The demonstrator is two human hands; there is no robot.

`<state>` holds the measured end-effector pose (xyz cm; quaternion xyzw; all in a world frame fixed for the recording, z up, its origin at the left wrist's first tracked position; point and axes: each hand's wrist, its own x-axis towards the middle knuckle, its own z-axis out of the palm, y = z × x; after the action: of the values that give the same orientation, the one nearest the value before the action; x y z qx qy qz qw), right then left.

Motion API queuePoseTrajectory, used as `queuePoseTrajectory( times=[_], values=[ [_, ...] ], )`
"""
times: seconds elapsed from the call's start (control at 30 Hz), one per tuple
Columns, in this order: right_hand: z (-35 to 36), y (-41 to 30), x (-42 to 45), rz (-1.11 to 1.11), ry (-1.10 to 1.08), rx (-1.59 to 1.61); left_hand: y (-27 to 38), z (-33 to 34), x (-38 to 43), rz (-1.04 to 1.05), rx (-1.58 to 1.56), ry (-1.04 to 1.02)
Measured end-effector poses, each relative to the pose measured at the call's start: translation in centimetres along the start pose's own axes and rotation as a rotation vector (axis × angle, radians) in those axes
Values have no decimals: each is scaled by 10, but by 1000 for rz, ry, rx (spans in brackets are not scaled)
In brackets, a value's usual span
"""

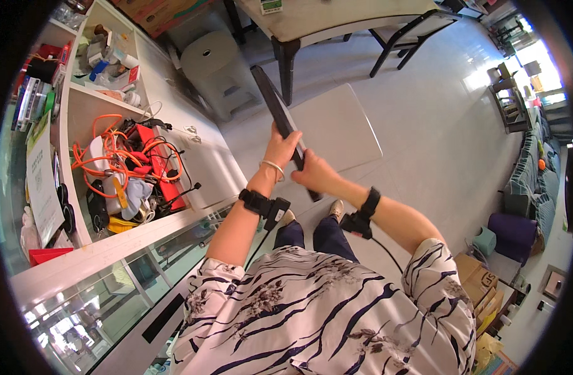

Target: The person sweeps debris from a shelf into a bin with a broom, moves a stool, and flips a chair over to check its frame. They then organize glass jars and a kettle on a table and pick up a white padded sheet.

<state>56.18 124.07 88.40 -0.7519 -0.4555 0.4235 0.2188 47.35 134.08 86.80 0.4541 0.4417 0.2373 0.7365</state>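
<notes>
A long dark slab, seen nearly edge-on, slants in front of me above the floor. My left hand grips its left side near the middle, fingers partly hidden behind it. Just below, my right hand holds the opposite side, thumb against the dark edge. A pale flat panel with rounded corners shows beyond the slab on the right; I cannot tell whether the two are joined. A bangle circles my left wrist, and black strapped devices sit on both forearms.
On the left, an open cabinet compartment holds orange cables, a red box and other clutter. A plastic stool stands beyond it. A dining table and a chair are ahead. Cardboard boxes lie at right.
</notes>
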Motion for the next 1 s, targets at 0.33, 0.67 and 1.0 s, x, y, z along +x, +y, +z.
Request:
queuePoseTrajectory(
  times=[0.33, 0.67, 1.0],
  values=[
    [32, -15, 9, 22, 79, 202, -6, -26, 6, -173, -412, -147],
    [43, -1, 8, 41, 36, 269, -39, -24, 8, -12, -360, -1],
    [82, -4, -21, -68, -43, 97, -64, -63, -43, -142, -381, 105]
  ],
)
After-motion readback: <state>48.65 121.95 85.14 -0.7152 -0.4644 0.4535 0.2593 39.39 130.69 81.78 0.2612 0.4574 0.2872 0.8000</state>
